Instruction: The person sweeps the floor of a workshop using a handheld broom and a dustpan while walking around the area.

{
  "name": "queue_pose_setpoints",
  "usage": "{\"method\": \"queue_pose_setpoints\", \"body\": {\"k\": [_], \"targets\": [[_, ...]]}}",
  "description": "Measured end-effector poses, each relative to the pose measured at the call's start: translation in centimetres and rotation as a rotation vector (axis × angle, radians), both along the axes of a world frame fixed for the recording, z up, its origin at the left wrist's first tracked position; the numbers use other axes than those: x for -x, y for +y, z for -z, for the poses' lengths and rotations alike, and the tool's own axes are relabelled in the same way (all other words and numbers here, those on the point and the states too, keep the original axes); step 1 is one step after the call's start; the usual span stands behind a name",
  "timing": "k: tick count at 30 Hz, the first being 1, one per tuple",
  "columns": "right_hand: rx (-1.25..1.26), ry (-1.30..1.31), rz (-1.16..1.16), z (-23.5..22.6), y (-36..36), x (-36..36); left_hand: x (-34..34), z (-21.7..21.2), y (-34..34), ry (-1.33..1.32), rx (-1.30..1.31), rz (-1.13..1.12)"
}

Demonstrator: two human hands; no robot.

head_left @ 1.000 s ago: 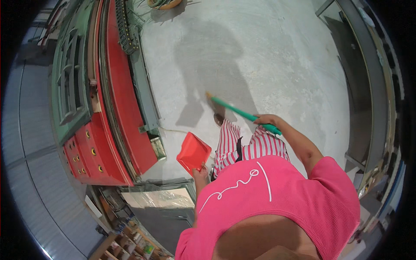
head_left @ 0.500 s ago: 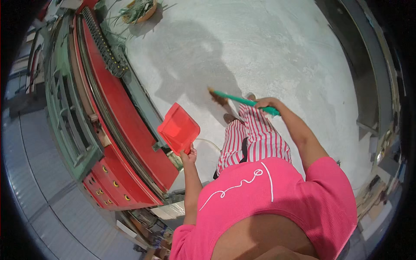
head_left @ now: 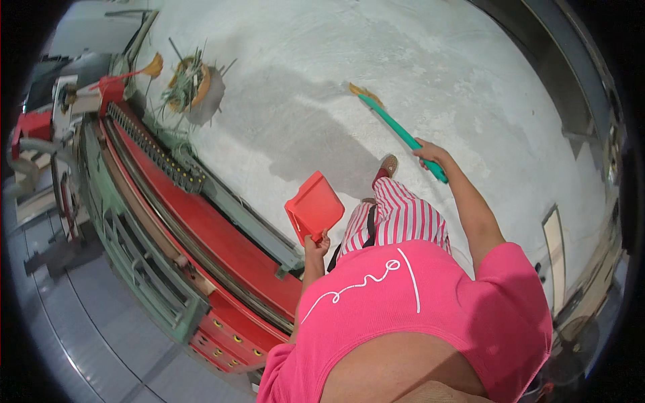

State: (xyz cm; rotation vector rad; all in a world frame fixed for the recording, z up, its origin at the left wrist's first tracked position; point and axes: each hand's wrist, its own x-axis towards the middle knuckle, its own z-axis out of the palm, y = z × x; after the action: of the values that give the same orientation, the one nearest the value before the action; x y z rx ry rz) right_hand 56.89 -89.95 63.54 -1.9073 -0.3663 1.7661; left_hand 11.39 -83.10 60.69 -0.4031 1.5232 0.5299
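Observation:
My left hand [head_left: 316,244] is closed round the handle of a red dustpan [head_left: 316,209], held in the air beside my legs. In my right hand [head_left: 432,154] is the green handle of a hand brush [head_left: 400,131], gripped near its end. The brush points away to the far left, its brown bristles [head_left: 366,93] at the far tip. I cannot tell whether the bristles touch the floor. My shadow falls on the grey floor [head_left: 430,60] in front of me.
Along my left runs a long red and green machine [head_left: 228,248] with rails and a black cable chain [head_left: 154,148]. A round basket [head_left: 190,85] of greenish strips stands on the floor at the far left. Dark metal framing [head_left: 564,74] lines the right side.
My right hand and the brush have swung outward, the bristles now farther from my feet. The dustpan has shifted right and slightly lower in view. A foot has stepped forward, and the view has turned.

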Motion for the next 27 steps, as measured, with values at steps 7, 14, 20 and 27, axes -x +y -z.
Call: {"method": "queue_pose_setpoints", "body": {"k": [7, 14, 20, 27], "targets": [[0.054, 0.049, 0.235, -9.3, -8.0, 3.4, -5.2, -0.8, 11.8, -0.106, -0.14, 0.244], [0.151, -0.108, 0.552, -11.9, -17.1, 12.0, -12.4, -2.1, 20.9, -0.175, -0.162, 0.502], [0.197, -0.036, 1.145, -9.7, -17.4, 13.2, -20.7, -4.4, 26.4, -0.298, -0.145, 0.698], [-0.161, 0.377, 1.716, -4.5, -13.8, 6.0, -25.0, -6.3, 34.0, -0.386, -0.16, 0.908]]}}
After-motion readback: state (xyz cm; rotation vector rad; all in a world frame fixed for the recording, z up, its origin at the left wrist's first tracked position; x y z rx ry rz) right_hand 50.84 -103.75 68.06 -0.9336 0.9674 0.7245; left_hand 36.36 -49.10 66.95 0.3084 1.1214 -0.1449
